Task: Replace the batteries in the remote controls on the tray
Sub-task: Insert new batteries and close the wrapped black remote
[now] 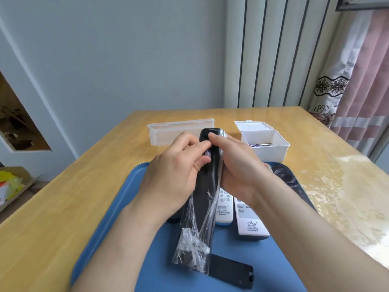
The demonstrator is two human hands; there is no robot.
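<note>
Both hands (174,173) gripping black remote (207,180), above blue tray (117,207)

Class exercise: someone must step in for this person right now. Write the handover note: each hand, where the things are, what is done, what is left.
Left hand: fingers at the battery bay of the black remote.
Right hand: gripping that remote, still in its clear plastic wrap, above the blue tray.
Its battery cover lies on the tray, already off.
Two white remotes and another dark remote wait on the tray.
Batteries sit in the open white box.
Left: finish this battery swap, refit cover, do the rest.
</note>
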